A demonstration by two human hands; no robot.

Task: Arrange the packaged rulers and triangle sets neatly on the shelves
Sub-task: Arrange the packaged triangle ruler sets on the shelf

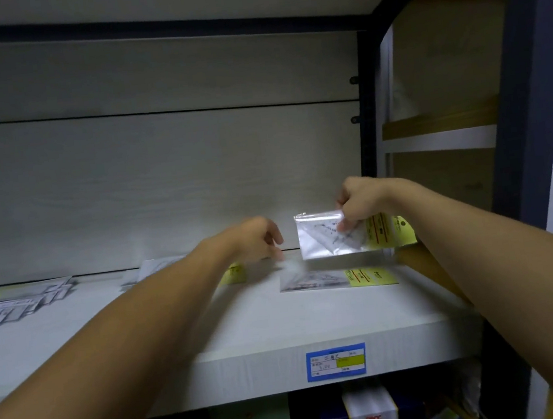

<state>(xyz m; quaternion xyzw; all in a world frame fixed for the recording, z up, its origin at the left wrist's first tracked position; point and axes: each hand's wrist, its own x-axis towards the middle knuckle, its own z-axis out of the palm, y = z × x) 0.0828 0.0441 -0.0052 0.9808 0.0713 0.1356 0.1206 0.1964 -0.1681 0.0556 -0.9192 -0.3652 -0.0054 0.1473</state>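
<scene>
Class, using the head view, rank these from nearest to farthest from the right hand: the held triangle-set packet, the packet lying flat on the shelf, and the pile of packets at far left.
1. Held packet, pinched in the right hand.
2. Flat packet, just below.
3. Left pile, far left.

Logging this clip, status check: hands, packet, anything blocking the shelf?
Right hand pinches triangle-set packet above shelf. Left hand blurred, fingers loose, holding nothing visible. Another packet lies flat just below the held one.
</scene>
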